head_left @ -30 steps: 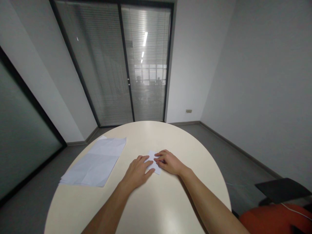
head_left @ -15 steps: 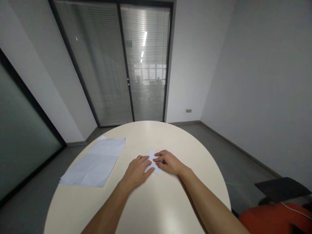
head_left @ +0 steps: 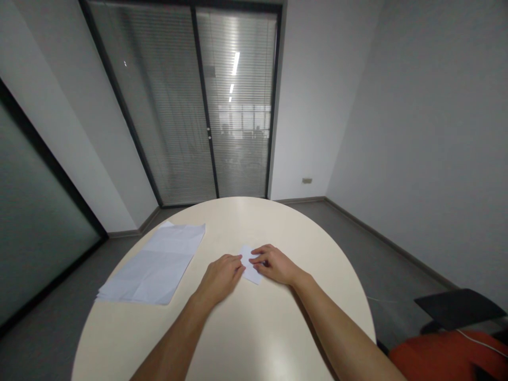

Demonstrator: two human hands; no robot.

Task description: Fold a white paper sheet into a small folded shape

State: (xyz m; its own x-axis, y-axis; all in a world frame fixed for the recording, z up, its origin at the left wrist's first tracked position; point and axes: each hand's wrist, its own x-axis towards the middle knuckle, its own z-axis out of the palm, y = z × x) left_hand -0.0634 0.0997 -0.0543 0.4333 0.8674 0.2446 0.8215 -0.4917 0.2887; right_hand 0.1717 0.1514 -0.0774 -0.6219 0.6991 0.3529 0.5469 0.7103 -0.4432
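Observation:
A small white piece of folded paper (head_left: 251, 273) lies between my hands near the middle of the round table. My left hand (head_left: 223, 275) is at its left edge, with thumb and fingertips drawn together on the paper. From the right, my right hand (head_left: 277, 264) rests on the same piece with its fingers apart, the fingertips touching the paper's right side. The hands partly cover the paper, so its full outline is hidden.
A stack of larger creased white sheets (head_left: 159, 264) lies on the left side of the cream round table (head_left: 238, 338). An orange chair (head_left: 440, 354) with a black part above it stands at the lower right. Blinds-covered glass doors (head_left: 238, 159) are beyond the table.
The thumb of my left hand has moved in toward its fingers, and that hand has shifted slightly left, uncovering more of the paper. My right hand has stayed in place.

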